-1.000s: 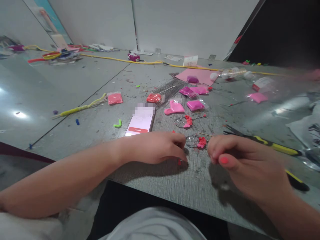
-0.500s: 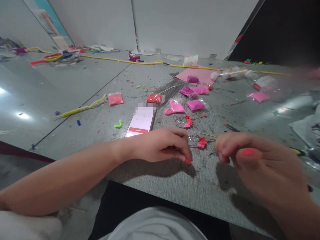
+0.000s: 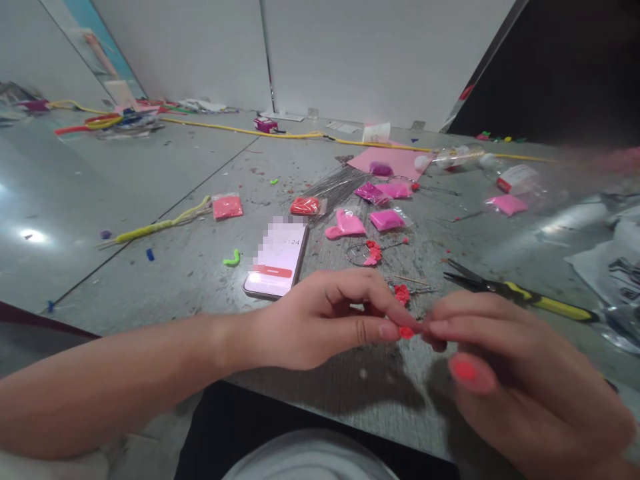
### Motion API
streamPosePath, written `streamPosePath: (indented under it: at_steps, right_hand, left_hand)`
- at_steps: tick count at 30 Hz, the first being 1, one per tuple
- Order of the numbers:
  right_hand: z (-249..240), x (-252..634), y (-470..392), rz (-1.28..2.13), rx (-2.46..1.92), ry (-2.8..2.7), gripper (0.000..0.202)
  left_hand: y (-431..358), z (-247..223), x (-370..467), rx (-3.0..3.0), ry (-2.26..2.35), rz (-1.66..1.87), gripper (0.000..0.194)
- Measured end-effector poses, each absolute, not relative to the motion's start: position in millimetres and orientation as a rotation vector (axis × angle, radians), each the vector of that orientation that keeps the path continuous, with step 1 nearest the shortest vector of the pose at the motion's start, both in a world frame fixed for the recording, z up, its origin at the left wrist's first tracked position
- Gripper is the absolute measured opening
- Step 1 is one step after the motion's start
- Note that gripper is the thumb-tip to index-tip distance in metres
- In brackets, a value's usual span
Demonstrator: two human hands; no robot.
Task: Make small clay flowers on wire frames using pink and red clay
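My left hand [image 3: 330, 320] pinches a small red clay piece [image 3: 406, 332] between thumb and index finger, above the table. The fingertips of my right hand [image 3: 535, 380] meet the left index fingertip beside that piece. My right thumb stands apart from its fingers, with a flat red clay dot [image 3: 465, 370] stuck on its pad. Just behind my hands lies a wire piece with red clay petals [image 3: 401, 294], partly hidden by my left fingers. Farther back is a wire ring with red and pink clay [image 3: 373, 252] on one side.
A phone [image 3: 277, 260] lies behind my left wrist. Black-and-yellow scissors [image 3: 530, 297] rest behind my right hand. Bags of pink clay [image 3: 387, 219] and red clay [image 3: 306, 205], thin wires [image 3: 335, 181] and a clear bottle [image 3: 457, 158] lie farther back.
My left hand has lifted and moved right with the red clay piece. My right hand has shifted slightly down, its fingertips now meeting the left ones. More of the phone and scissors shows.
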State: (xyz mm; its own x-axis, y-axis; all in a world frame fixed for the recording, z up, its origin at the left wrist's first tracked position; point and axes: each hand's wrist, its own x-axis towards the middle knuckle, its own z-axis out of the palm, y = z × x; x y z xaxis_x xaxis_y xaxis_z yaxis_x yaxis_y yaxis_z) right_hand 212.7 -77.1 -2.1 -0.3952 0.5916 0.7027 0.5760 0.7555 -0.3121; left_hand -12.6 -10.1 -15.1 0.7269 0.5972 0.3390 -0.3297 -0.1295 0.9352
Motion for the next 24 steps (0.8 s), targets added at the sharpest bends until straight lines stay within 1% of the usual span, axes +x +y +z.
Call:
streamPosePath:
  at_steps: [4,8,13,19,24]
  right_hand:
    - [5.6,213.5,-86.4,-0.111,-0.836,-2.239,0.016]
    - [4.3,211.0,-88.4,-0.141,-0.832,-2.294,0.022]
    - [1.4,209.9,-83.9,-0.135,-0.845,-2.226,0.013]
    - [-0.5,206.5,-80.6,-0.135,-0.91,-2.122,0.012]
    - [1.4,203.4,-81.6,-0.1,-0.919,-2.161,0.009]
  left_hand:
    - [-11.9,-17.9,-10.4,1.322,0.266,0.756,0.005]
    - [-9.9,-19.5,-9.0,1.222,0.289,0.729,0.006]
    - [-7.2,-18.7,-9.3,1.183,0.266,0.747,0.005]
    - [-10.3,-16.8,-9.7,1.195,0.203,0.748,0.007]
    - [-13.5,-15.7,-9.4,1.191,0.171,0.741,0.01]
